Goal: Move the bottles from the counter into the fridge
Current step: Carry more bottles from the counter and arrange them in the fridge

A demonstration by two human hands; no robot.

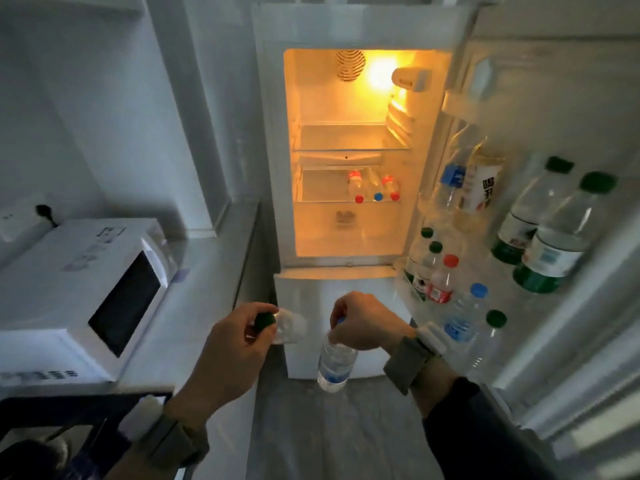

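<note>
Both hands are loaded in front of the open fridge (273,140). The left hand (239,344) grips a green-capped bottle (284,325) lying nearly level, base toward the fridge; the right hand (363,323) pinches the neck of a blue-labelled water bottle (336,363) hanging upright, nearer the door racks (460,344).

Orange glow inside a white fridge (360,26)

The white microwave (69,271) has a black window; the door bottles (540,237) wear green, red and blue caps, two with green bases and white labels. In the lit drawer lie bottles (374,188) capped red and blue. The left hand (235,348) grips a green cap (265,321); the right hand (363,323) holds a clear bottle (336,362) (blue on its label). Both wrists carry olive-grey straps (408,362).
</note>
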